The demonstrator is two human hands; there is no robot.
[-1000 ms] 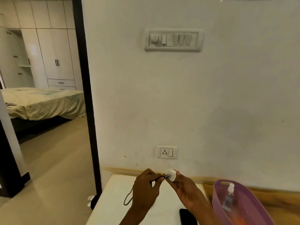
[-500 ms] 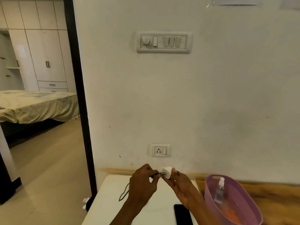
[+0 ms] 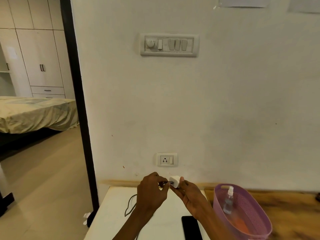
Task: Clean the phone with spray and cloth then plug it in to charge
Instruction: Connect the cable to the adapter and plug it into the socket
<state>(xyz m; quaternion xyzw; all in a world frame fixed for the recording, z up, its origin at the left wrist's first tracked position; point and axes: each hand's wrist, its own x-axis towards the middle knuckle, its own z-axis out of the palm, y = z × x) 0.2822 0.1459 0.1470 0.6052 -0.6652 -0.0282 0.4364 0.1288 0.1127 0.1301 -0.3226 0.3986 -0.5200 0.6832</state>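
My right hand (image 3: 189, 196) holds a white charger adapter (image 3: 175, 181) just above the white table (image 3: 110, 213). My left hand (image 3: 152, 191) pinches the plug end of a dark cable (image 3: 129, 205) against the adapter's face; the cable loops down to the table on the left. The black phone (image 3: 191, 227) lies flat on the table below my right wrist. A clear spray bottle (image 3: 228, 200) leans inside the purple basket (image 3: 216, 196), over something orange (image 3: 240, 224) at its bottom. The wall socket (image 3: 167, 160) is just above my hands.
A switch panel (image 3: 169, 45) sits higher on the wall. The wooden surface (image 3: 294, 213) extends right of the basket. A dark door frame (image 3: 78, 101) at the left opens onto a room with a bed (image 3: 34, 113) and wardrobes (image 3: 34, 58).
The view has shifted rightward and slightly down. Both hands stay together on the adapter and cable end, with the cable tip pressed closer into the adapter.
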